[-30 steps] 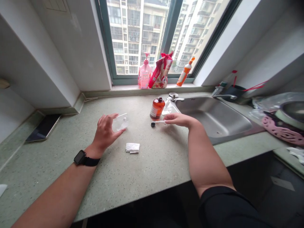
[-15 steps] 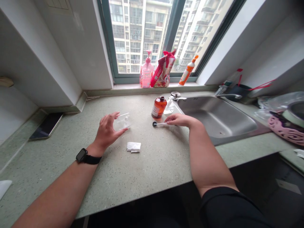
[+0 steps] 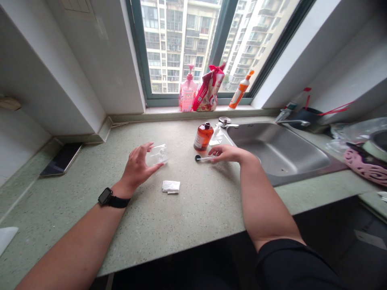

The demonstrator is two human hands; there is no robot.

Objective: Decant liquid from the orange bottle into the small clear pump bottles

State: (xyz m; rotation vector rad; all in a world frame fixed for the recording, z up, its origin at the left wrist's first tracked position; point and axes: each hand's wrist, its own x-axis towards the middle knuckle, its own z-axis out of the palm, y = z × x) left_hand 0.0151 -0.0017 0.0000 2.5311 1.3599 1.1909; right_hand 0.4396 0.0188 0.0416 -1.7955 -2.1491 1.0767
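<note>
My left hand (image 3: 139, 167) is wrapped round the side of a small clear plastic container (image 3: 157, 154), thumb at the front and fingers behind. My right hand (image 3: 222, 153) hovers at the free end of a dropper (image 3: 204, 158) with a black cap (image 3: 197, 158); its thumb and fingers are slightly apart, and the dropper lies on the counter. Just behind stands an uncapped amber bottle (image 3: 203, 137) with a pale label. A folded white paper (image 3: 171, 187) lies in front, between my two hands.
A steel sink (image 3: 278, 147) with a tap (image 3: 292, 121) lies to the right. On the sill stand a pink pump bottle (image 3: 188, 93), a red bag (image 3: 209, 90) and an orange-and-white bottle (image 3: 241, 92). A phone (image 3: 62, 160) rests at the left of the counter (image 3: 169, 229).
My right hand's thumb and fingers have parted a little at the dropper's end. The dropper stays in place, and my left hand keeps its hold on the container. The view has shifted slightly.
</note>
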